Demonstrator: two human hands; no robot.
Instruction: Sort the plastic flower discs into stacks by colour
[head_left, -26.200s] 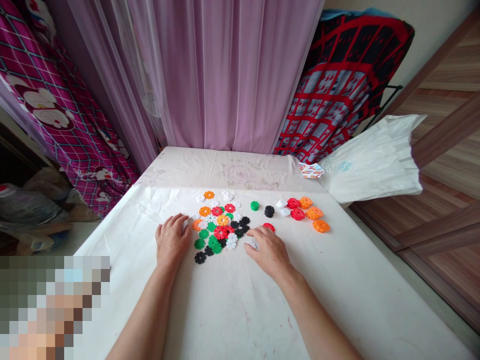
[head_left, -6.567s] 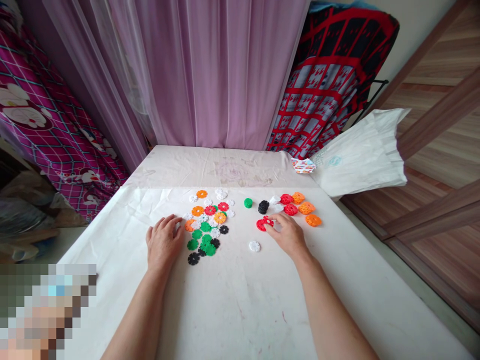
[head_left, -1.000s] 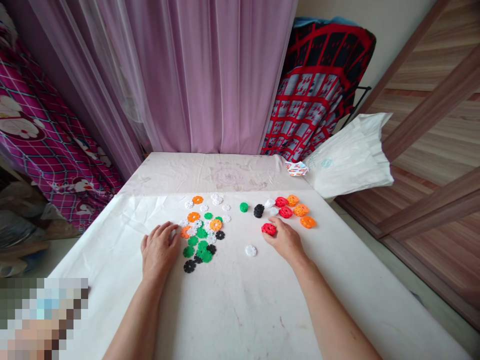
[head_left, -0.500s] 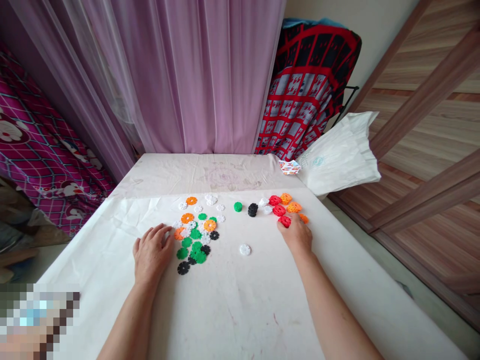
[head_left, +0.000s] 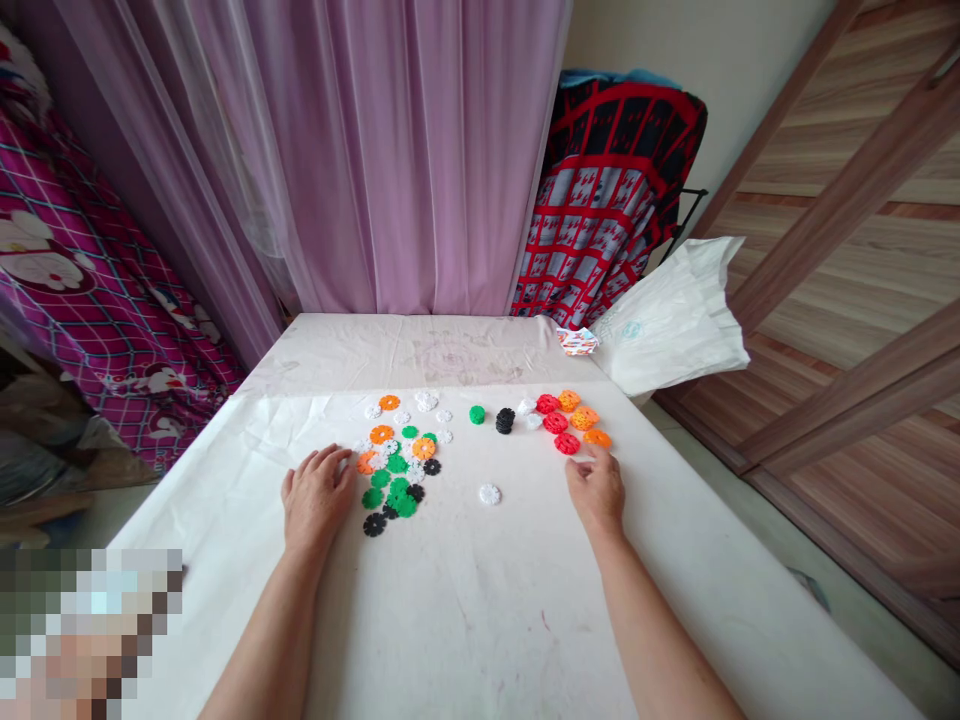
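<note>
My left hand (head_left: 318,495) lies palm down on the table, its fingers loosely stretched toward a spread of notched plastic snowflake discs. That spread mixes green discs (head_left: 398,491), orange discs (head_left: 424,448), black discs (head_left: 374,525) and white discs (head_left: 426,401). My right hand (head_left: 598,492) is just in front of a stack of red discs (head_left: 566,443) and an orange disc stack (head_left: 598,438). Its thumb and forefinger are apart, with nothing seen between them. Leftward stand white stacks (head_left: 527,406), a black stack (head_left: 505,421) and a green stack (head_left: 477,414). One white disc (head_left: 490,494) sits between the hands.
A pale cloth covers the table (head_left: 450,620). At its far right edge are a white bag (head_left: 667,320) and a small patterned paper item (head_left: 577,342). Behind hang purple curtains (head_left: 420,160), beside a chair draped in red and black cloth (head_left: 600,190). A blurred patch covers the lower left.
My right hand has drawn back toward me from the red and orange stacks, uncovering the nearest orange one. The view has shifted slightly; my left hand stays beside the loose discs.
</note>
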